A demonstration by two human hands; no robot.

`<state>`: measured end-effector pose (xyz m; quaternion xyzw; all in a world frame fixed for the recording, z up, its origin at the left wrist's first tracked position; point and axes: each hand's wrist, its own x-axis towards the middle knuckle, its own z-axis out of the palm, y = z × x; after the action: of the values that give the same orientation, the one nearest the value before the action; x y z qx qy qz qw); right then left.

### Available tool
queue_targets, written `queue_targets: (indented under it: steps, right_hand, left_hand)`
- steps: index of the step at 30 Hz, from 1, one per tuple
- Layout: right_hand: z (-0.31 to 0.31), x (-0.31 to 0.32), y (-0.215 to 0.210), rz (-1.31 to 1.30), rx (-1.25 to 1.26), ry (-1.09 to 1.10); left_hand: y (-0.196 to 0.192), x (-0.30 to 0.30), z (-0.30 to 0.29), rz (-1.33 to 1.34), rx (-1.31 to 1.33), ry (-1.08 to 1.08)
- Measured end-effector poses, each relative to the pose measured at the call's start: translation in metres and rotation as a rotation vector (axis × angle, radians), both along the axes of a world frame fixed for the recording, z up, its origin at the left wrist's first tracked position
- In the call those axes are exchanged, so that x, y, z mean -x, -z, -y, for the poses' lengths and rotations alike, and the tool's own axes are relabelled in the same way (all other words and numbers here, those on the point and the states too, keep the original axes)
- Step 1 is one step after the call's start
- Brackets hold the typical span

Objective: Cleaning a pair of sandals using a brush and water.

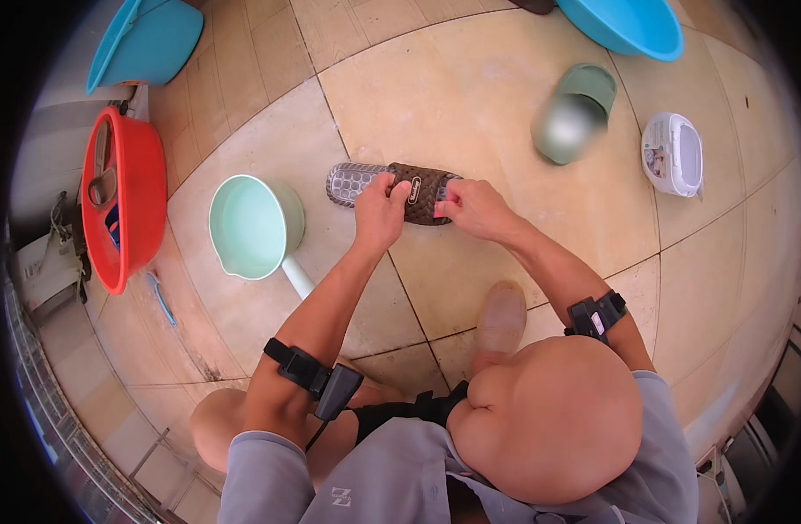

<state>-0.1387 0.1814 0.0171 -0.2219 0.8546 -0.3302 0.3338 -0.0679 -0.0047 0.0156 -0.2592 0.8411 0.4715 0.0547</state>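
A slipper (423,210) with a brown quilted strap and a grey patterned sole lies crosswise on the tiles in front of me. My left hand (381,212) is closed on it, thumb on the strap near the bare sole. At the other end of the strap, my right hand (479,211) has its fingers bent round the opening. Something small and pink shows by those fingertips; its kind is hidden. A green slipper (590,86) rests farther off to the right, part of it blurred.
A pale green dipper (293,223) stands left of my hands, its handle toward my left forearm. Farther left are a red basin (147,201) holding several things, a blue brush-like stick (160,299) and a blue tub (169,39). A white box (673,155) and a blue basin (632,31) stand right.
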Motion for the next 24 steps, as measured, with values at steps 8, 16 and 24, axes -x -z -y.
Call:
queue_targets:
  steps: [8, 16, 24]
  right_hand:
    - [-0.012, 0.01, 0.011, 0.389, -0.04, 0.101]
    - [-0.02, -0.016, 0.014, 0.115, 0.047, 0.146]
    - [-0.016, 0.01, 0.0, -0.258, -0.018, -0.075]
  left_hand:
    - [-0.002, -0.003, 0.001, 0.02, 0.071, -0.054]
    - [0.0, -0.005, -0.003, 0.024, 0.082, -0.113]
    - [-0.013, -0.008, 0.0, 0.059, 0.104, -0.002]
